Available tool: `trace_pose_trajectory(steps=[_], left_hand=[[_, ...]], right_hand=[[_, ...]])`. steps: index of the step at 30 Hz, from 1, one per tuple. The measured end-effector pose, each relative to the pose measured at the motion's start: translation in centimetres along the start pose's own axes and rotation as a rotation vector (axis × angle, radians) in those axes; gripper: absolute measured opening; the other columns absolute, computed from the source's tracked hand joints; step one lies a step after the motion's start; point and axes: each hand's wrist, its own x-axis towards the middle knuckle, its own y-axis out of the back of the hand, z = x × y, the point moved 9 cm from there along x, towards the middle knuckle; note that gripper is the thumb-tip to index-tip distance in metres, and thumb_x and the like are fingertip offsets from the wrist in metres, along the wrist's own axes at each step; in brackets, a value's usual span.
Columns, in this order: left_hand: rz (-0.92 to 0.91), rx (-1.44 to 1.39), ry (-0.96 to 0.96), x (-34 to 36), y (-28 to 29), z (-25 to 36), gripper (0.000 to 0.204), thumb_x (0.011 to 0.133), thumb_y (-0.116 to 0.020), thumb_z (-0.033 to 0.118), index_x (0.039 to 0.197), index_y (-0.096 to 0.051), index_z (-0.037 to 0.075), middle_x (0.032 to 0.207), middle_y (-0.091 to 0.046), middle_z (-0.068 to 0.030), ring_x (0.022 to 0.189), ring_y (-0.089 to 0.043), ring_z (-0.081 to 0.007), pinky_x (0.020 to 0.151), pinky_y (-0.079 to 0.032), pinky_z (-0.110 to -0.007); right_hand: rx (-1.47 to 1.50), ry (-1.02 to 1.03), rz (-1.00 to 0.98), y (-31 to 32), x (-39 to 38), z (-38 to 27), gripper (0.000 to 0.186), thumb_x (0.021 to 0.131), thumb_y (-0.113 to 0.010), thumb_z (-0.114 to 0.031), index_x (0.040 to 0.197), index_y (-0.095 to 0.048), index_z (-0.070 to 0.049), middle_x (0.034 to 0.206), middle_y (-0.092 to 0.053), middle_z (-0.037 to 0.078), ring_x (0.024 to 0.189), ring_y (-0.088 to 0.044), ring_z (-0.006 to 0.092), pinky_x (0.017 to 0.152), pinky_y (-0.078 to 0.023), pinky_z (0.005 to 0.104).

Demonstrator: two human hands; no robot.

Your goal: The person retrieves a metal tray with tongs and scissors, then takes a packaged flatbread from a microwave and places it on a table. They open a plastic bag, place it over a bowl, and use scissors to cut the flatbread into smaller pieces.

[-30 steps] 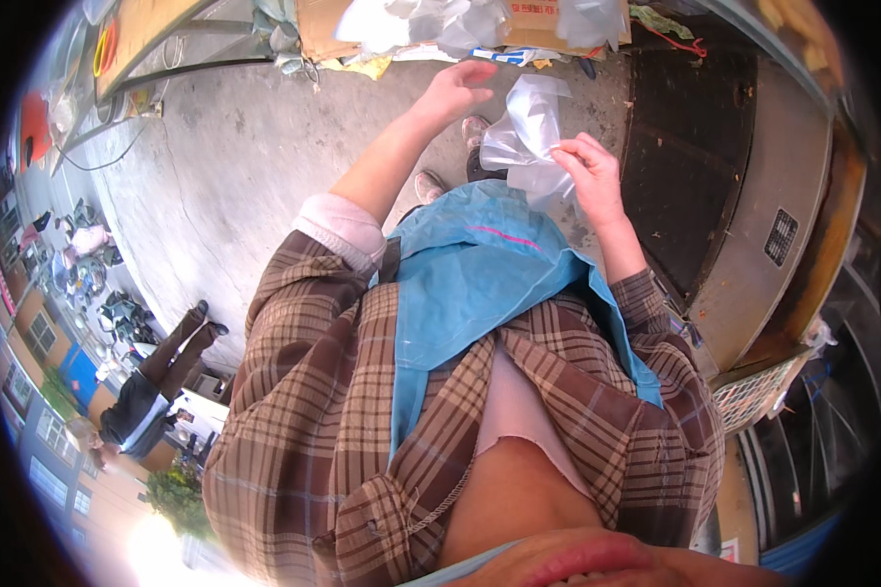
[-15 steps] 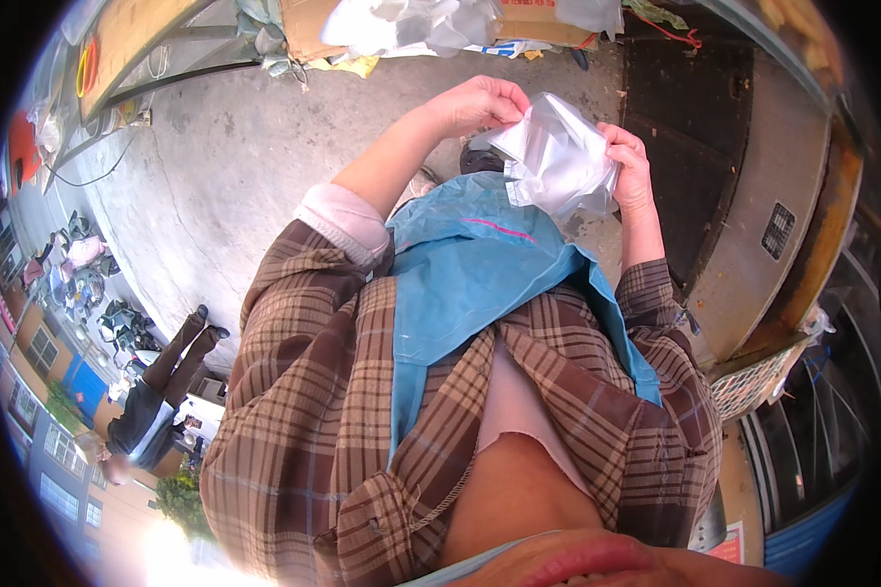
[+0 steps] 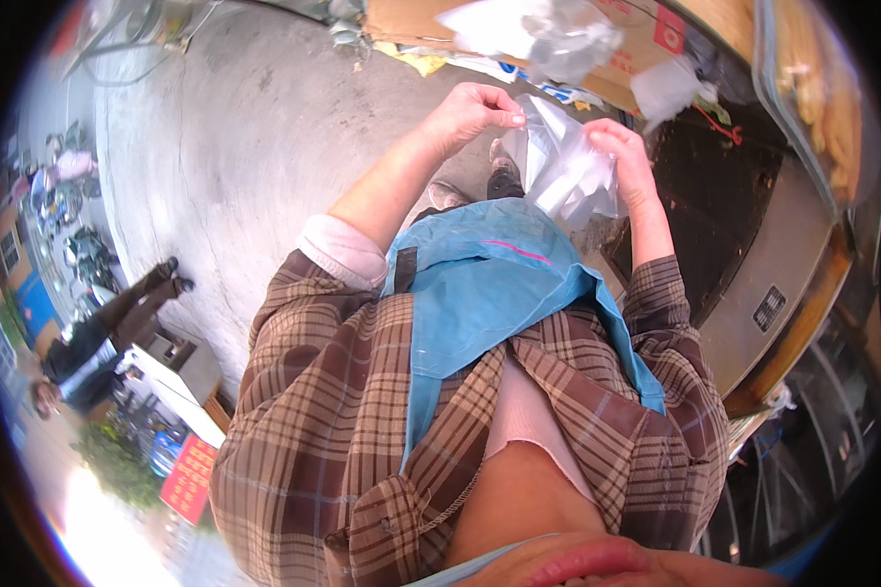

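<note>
A crumpled clear plastic bag is stretched between my two hands, just beyond the blue apron over my front. My left hand pinches its upper left edge between thumb and fingers. On the other side, my right hand has its fingers closed on the bag's upper right part. My two feet show on the concrete floor below, partly hidden by the bag and apron.
Flattened cardboard with plastic film lies at the top. A dark panel and metal equipment stand at my right, with a wooden board. Far left, another person stands near a white unit and piles of items.
My left hand, apart from the bag a second ago, moved down and took hold of its edge. My right hand rose and shifted right. The view has turned, moving the surroundings.
</note>
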Motion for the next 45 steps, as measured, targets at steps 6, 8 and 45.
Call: trace_pose_trajectory(steps=[6,8,45], left_hand=[[0.428,-0.198,-0.094,-15.3,14.9,0.5,0.011,0.077,-0.071,0.014,0.078,-0.065,0.004,0.077,-0.063,-0.0031,0.074,-0.054,-0.0106,0.072,-0.043,-0.025],[0.439,-0.31,-0.053,-15.6,14.9,0.5,0.012,0.077,-0.07,0.014,0.074,-0.065,0.004,0.074,-0.062,-0.0027,0.07,-0.053,-0.0089,0.067,-0.043,-0.024],[0.434,-0.431,-0.528,-66.7,101.2,30.8,0.006,0.079,-0.065,0.006,0.076,-0.062,0.002,0.068,-0.061,-0.0035,0.064,-0.056,-0.0101,0.059,-0.046,-0.023]], right_hand=[[-0.863,0.128,0.379,-18.1,-0.7,-14.9,0.018,0.083,-0.062,-0.019,0.093,-0.066,-0.005,0.068,-0.063,0.005,0.061,-0.057,0.0124,0.06,-0.046,0.0285],[-0.66,0.194,0.086,-22.3,0.0,-15.3,0.02,0.082,-0.063,-0.022,0.092,-0.067,-0.005,0.067,-0.063,0.009,0.06,-0.057,0.0157,0.059,-0.046,0.0301],[-0.113,0.156,-0.257,-125.4,37.7,-41.8,0.01,0.083,-0.059,-0.002,0.074,-0.054,-0.001,0.071,-0.057,0.0,0.066,-0.05,0.0044,0.06,-0.037,0.0169]])
